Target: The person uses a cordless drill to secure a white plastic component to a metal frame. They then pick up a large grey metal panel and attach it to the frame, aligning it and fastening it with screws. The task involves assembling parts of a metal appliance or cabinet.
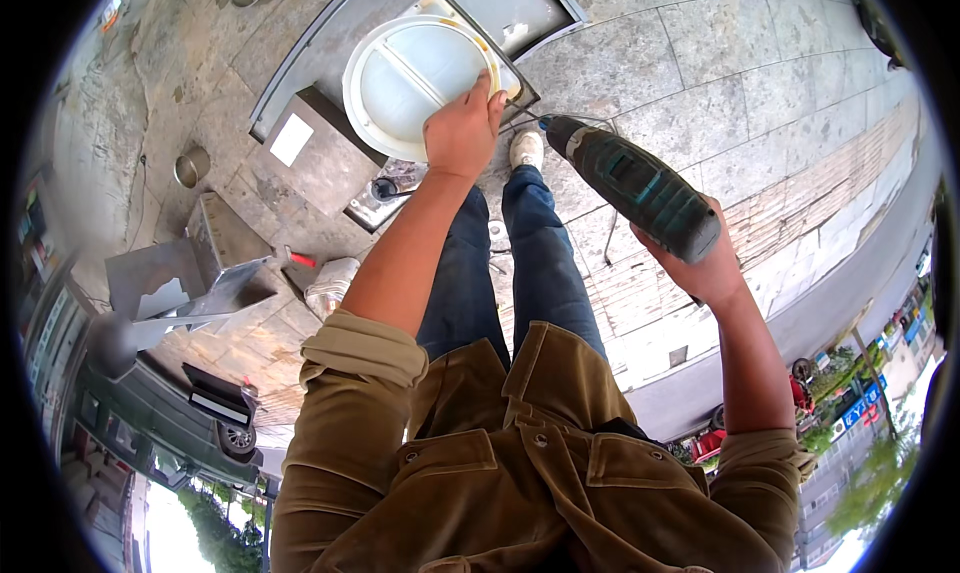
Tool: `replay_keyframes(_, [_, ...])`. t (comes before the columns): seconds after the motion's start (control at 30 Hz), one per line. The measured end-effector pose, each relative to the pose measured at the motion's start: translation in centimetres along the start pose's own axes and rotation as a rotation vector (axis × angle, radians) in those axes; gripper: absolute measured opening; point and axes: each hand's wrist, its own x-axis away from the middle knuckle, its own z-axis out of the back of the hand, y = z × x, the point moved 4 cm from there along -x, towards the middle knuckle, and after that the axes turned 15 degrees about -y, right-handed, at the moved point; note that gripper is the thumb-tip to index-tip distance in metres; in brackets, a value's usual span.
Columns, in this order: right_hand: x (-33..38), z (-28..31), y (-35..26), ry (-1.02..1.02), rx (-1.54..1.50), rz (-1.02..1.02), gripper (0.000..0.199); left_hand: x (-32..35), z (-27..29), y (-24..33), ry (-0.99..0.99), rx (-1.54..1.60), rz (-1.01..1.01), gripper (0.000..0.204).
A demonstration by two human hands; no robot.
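A round white ring [357, 116] with a bar across its pale middle lies on a grey metal housing [330, 38]. My left hand [462, 133] is closed on the ring's right rim, index finger stretched along it; its other fingers are partly hidden. A dark green and black cordless drill [632, 181] is gripped in my right hand [697, 258], its handle mostly hidden beneath the body. The long thin bit points to the upper left, its tip close to the housing's corner beside my left hand.
A metal box with a white label [318, 158] sits left of the ring. Folded sheet-metal pieces [200, 258], a red-handled tool [302, 260] and round metal collars [192, 167] lie on the stone paving [700, 83]. My shoe [526, 149] is just below the bit.
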Motion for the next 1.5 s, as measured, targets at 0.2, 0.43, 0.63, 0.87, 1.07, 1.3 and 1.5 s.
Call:
replay_keyframes(0.2, [-0.1, 0.2, 0.3, 0.001, -0.027, -0.005, 0.021, 0.1, -0.4, 0.2, 0.074, -0.015, -0.048, 0.037])
replay_keyframes(0.43, [-0.8, 0.7, -0.7, -0.011, 0.000, -0.039, 0.025, 0.0, -0.1, 0.2, -0.044, 0.024, 0.024, 0.033])
replay_keyframes(0.63, [-1.7, 0.9, -3.4, -0.053, 0.239, -0.100, 0.027, 0.0, 0.0, 0.2, 0.007, -0.018, 0.005, 0.035])
replay_keyframes(0.87, [-2.9, 0.3, -5.3, -0.118, 0.607, -0.049, 0.016, -0.1, 0.4, 0.5, -0.052, 0.040, 0.038, 0.033])
replay_keyframes(1.07, [-3.5, 0.8, -5.8, -0.172, 0.627, -0.086, 0.019, -0.1, 0.6, 0.4, -0.052, 0.037, 0.030, 0.034])
replay_keyframes(1.3, [-4.0, 1.7, -5.9, -0.224, 0.628, -0.127, 0.021, -0.1, 0.5, 0.5, -0.052, 0.056, 0.030, 0.035])
replay_keyframes(1.5, [-3.7, 1.5, -5.8, -0.237, 0.614, -0.167, 0.015, -0.2, 0.4, 0.4, -0.072, 0.044, 0.030, 0.034])
